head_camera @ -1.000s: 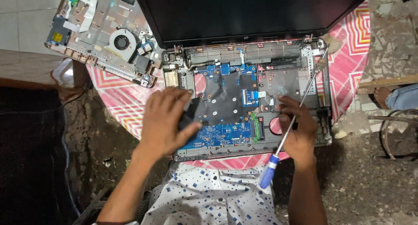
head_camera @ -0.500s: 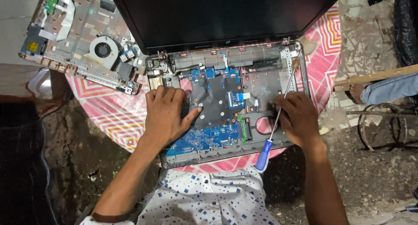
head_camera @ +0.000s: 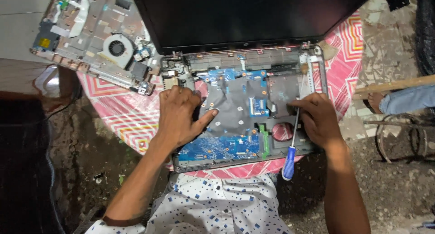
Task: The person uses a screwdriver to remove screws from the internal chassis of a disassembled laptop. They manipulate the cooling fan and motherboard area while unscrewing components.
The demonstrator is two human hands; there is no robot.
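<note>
An opened laptop base (head_camera: pixel 312 75) lies on a round table with a pink patterned cloth (head_camera: pixel 118 121), its blue motherboard (head_camera: pixel 217 145) exposed and the dark screen (head_camera: pixel 244 16) tilted back. My left hand (head_camera: pixel 179 116) rests flat on the left part of the board, thumb stretched to the right. My right hand (head_camera: pixel 319 118) presses on the right side of the base and holds a screwdriver (head_camera: pixel 292 143) with a blue handle, its shaft running up toward the right hinge.
A removed laptop cover with a fan (head_camera: pixel 97 39) lies at the table's upper left. Rough dark ground surrounds the table. Another person's leg in blue trousers (head_camera: pixel 405 98) and a wooden stick (head_camera: pixel 392 85) are at the right. My spotted shirt (head_camera: pixel 217 207) is below.
The view has shifted so the laptop sits more central. My right hand has moved up along the right side of the base with the screwdriver; my left hand stays on the board.
</note>
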